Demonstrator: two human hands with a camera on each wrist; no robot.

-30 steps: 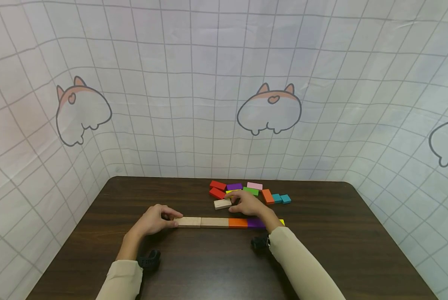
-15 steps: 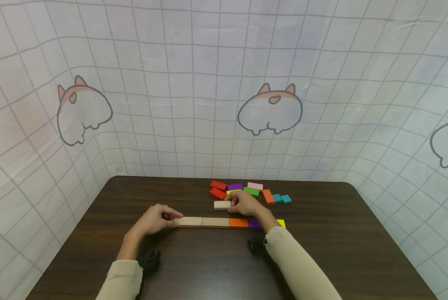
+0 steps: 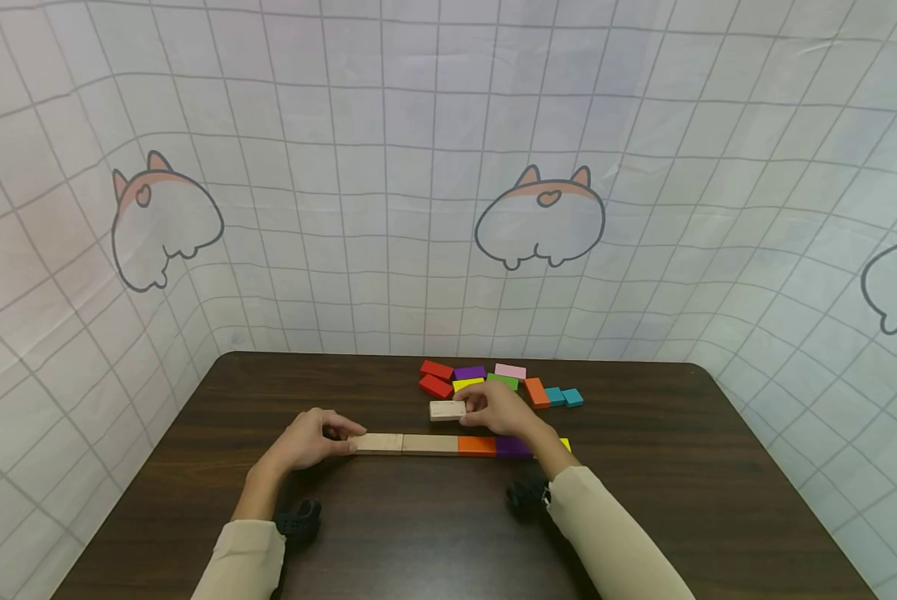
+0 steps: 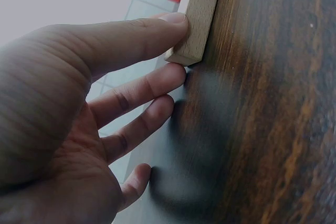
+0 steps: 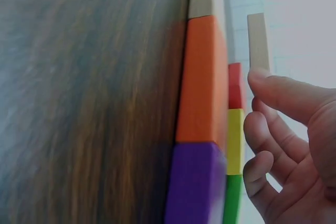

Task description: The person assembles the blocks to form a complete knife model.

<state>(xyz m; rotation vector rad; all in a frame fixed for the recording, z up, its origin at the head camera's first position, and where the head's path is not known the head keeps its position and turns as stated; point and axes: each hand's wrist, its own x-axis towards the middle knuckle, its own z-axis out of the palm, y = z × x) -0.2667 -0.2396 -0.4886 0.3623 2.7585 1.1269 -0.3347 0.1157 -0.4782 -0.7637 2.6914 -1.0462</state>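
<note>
In the head view a straight row of blocks runs across the table: a plain wooden block (image 3: 379, 443) at the left end, another plain one (image 3: 429, 445), then orange (image 3: 477, 447), purple (image 3: 513, 447) and yellow (image 3: 565, 444). My left hand (image 3: 309, 437) pinches the row's left end, the thumb (image 4: 170, 24) against the near side of the end block (image 4: 202, 9). Behind the row, my right hand (image 3: 501, 408) grips one end of a separate wooden block (image 3: 446, 410) between thumb and fingers. In the right wrist view this block (image 5: 257, 40) is raised above the row. My right forearm partly hides the row's right end.
Loose blocks lie behind the right hand: two red (image 3: 437, 386), a purple (image 3: 469, 372), a yellow (image 3: 468, 385), a pink (image 3: 510, 371), a green (image 3: 503, 381), an orange (image 3: 536, 392) and two blue (image 3: 572, 397). A gridded curtain (image 3: 388, 250) surrounds the dark table (image 3: 418, 533).
My right hand has closed on the loose wooden block, which has straightened and then risen and shifted slightly right. My left hand stays at the row's left end.
</note>
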